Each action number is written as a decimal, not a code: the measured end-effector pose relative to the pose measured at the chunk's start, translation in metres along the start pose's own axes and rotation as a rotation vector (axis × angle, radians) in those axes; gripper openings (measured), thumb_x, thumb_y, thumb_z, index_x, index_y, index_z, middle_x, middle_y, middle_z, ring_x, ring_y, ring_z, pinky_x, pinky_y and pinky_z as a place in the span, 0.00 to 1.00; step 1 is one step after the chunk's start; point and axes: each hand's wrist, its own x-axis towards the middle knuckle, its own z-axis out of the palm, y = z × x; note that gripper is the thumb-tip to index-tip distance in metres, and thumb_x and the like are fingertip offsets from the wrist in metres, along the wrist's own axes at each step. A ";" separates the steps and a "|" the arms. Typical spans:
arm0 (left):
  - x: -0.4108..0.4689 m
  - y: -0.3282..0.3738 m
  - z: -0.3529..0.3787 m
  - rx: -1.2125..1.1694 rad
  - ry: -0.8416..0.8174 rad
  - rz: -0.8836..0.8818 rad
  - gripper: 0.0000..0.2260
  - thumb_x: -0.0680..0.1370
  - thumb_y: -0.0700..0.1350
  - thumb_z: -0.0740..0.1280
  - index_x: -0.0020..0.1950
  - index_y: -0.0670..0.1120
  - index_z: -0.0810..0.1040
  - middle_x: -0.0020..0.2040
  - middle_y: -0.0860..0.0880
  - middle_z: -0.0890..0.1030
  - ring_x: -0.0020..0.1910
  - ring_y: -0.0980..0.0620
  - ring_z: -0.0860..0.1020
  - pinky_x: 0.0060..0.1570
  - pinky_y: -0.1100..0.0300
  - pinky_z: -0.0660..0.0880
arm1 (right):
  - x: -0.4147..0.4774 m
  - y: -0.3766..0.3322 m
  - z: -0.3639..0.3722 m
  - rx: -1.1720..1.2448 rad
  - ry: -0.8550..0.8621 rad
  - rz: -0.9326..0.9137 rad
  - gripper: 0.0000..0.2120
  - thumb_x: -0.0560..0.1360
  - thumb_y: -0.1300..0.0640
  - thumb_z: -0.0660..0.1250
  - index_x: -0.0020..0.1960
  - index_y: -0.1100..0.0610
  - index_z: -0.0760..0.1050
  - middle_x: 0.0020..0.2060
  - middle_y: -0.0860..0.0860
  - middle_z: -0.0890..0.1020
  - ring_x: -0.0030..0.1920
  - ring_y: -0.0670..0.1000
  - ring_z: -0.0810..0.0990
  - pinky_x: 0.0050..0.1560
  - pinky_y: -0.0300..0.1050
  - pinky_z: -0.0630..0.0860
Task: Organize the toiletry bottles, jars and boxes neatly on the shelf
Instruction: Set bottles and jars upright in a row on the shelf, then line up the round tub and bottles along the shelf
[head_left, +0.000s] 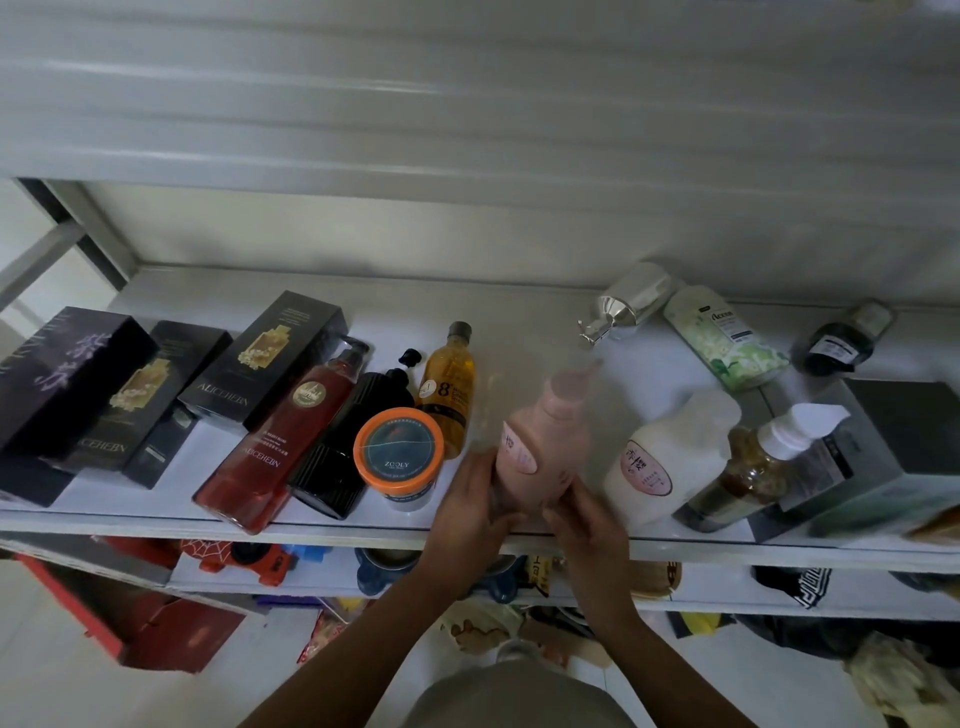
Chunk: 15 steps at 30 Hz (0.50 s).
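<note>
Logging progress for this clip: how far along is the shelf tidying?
Done, apparently: dark boxes, red bottle and orange-lidded jar sit grouped at left. In hand: left hand and right hand hold the pink bottle. Left: silver bottle, green bottle and small dark bottle lie scattered back right.

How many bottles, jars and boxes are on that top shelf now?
Bottles: 9: red bottle, black bottle, amber bottle, held pink bottle, cream bottle, brown bottle, green bottle, silver bottle, small dark bottle
Jars: 1: orange-lidded jar
Boxes: 5: purple box, left black box, right black box, small dark box, grey box
Total: 15
</note>
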 end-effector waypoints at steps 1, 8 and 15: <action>0.001 -0.001 0.001 0.028 0.007 0.018 0.26 0.68 0.40 0.74 0.62 0.47 0.68 0.57 0.47 0.74 0.56 0.53 0.72 0.55 0.62 0.71 | 0.000 0.001 0.000 -0.007 0.011 0.001 0.19 0.74 0.68 0.66 0.65 0.60 0.73 0.56 0.52 0.81 0.55 0.40 0.78 0.50 0.28 0.74; 0.001 0.001 0.008 0.090 0.048 0.051 0.25 0.67 0.41 0.76 0.60 0.42 0.71 0.53 0.52 0.72 0.52 0.62 0.68 0.52 0.80 0.63 | 0.000 0.008 -0.001 -0.101 0.030 0.018 0.21 0.74 0.64 0.68 0.66 0.57 0.73 0.57 0.51 0.80 0.57 0.46 0.79 0.58 0.40 0.77; 0.001 -0.004 0.012 0.116 0.007 0.073 0.27 0.68 0.45 0.75 0.63 0.41 0.70 0.55 0.45 0.75 0.54 0.50 0.74 0.54 0.61 0.72 | -0.008 0.013 -0.004 -0.195 0.076 0.015 0.19 0.74 0.63 0.68 0.64 0.58 0.74 0.54 0.50 0.82 0.52 0.40 0.78 0.49 0.24 0.72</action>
